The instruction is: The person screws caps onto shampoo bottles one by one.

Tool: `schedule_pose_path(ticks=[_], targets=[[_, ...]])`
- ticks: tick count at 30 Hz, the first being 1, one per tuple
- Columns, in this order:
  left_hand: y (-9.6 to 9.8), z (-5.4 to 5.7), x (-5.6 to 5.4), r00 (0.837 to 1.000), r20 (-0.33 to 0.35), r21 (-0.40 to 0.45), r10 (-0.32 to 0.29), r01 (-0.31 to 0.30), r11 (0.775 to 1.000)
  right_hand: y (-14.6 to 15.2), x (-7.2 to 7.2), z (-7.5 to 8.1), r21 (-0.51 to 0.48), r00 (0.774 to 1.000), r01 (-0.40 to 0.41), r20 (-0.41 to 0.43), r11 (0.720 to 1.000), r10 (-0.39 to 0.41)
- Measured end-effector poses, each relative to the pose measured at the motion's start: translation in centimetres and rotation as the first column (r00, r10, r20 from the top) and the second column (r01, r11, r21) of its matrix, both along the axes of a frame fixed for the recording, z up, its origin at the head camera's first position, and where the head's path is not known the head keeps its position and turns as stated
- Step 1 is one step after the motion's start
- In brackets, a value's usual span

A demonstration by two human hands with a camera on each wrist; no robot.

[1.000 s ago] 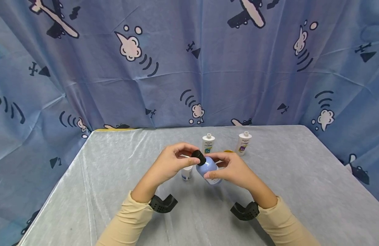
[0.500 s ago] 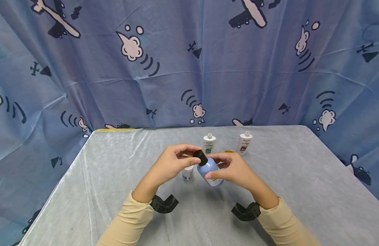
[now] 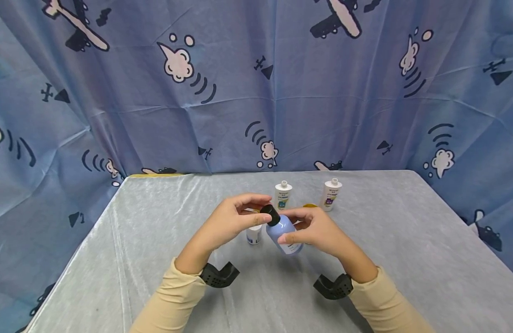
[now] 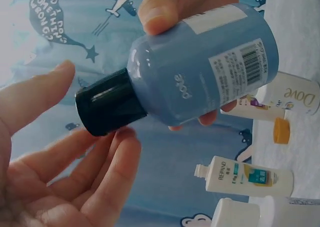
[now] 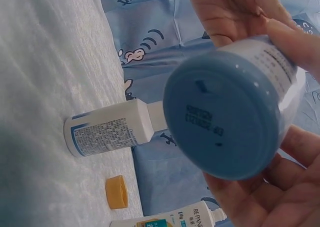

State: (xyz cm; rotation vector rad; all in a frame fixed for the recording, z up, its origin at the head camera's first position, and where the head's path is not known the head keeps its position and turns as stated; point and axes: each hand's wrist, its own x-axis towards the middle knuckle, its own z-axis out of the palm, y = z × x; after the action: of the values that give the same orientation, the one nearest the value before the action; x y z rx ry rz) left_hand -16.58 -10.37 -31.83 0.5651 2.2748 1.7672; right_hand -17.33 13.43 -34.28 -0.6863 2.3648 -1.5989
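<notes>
A blue Dove bottle (image 3: 281,226) is tilted above the table, its black cap (image 3: 269,215) toward the left. The right hand (image 3: 316,230) holds its body, thumb in front and fingers behind. In the right wrist view the bottle's base (image 5: 222,114) faces the camera. At the cap is the left hand (image 3: 227,217). In the left wrist view its thumb (image 4: 55,82) stands away from the cap, and its loosely bent fingers (image 4: 120,162) are just below it; whether they touch cannot be told.
Behind the hands stand two white Repano bottles, a teal-labelled one (image 3: 282,196) and a purple-labelled one (image 3: 330,194). Near the left hand is a small white bottle (image 3: 254,235). An orange cap (image 4: 281,131) lies on the grey cloth. A white Dove bottle (image 4: 297,94) also stands there.
The left hand and the black cap have shifted slightly down and left in the last half second. The right hand keeps its hold on the blue bottle.
</notes>
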Motion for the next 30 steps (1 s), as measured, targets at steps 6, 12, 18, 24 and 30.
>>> schedule_pose_path(ticks=[6,12,18,24,30], targets=[[0.18,-0.02,-0.08,0.999,0.021,0.000,0.050,-0.050,0.999,-0.13,0.02,-0.07,0.005,1.000,-0.004,-0.008,1.000,0.004],[0.42,0.02,-0.01,0.998,-0.013,-0.012,0.062,-0.062,0.998,-0.11,0.07,-0.04,0.013,1.000,0.000,-0.019,1.000,0.000],[0.62,0.05,0.07,0.997,-0.033,-0.006,0.066,-0.067,0.998,-0.04,0.11,0.03,0.010,1.000,0.000,-0.013,1.000,0.000],[0.60,-0.08,0.02,0.997,-0.066,-0.004,0.042,-0.042,0.999,0.00,0.07,0.02,0.003,1.000,-0.002,-0.016,1.000,0.003],[0.52,-0.08,0.10,0.994,-0.112,0.020,0.000,0.002,1.000,-0.01,0.00,0.09,0.001,1.000,-0.008,-0.017,1.000,0.008]])
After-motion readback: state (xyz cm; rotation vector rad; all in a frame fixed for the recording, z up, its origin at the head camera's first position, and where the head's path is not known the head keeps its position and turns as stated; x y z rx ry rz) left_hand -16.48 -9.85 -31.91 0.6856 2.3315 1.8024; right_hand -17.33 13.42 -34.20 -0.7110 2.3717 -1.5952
